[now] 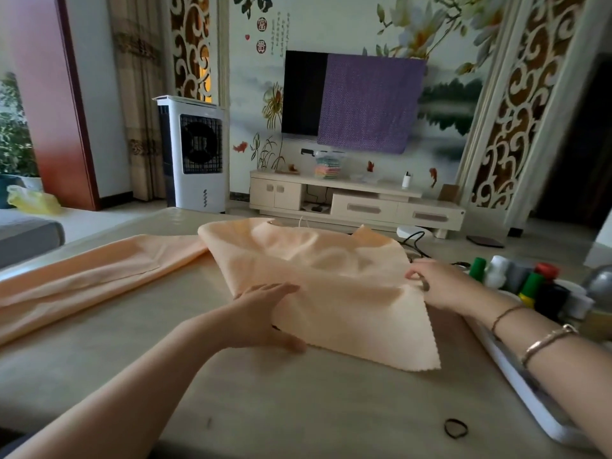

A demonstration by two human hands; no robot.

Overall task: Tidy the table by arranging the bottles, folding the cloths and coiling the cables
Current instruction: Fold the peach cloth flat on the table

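A: Your left hand has its grip on the near left edge of the peach cloth, fingers flat on top, thumb tucked beneath.

B: And your right hand pinches the cloth's right edge, fingers curled round it. The cloth lies rumpled on the tabletop between both hands.

A: A second peach cloth stretches away left; the bottles stand just beyond your right wrist.
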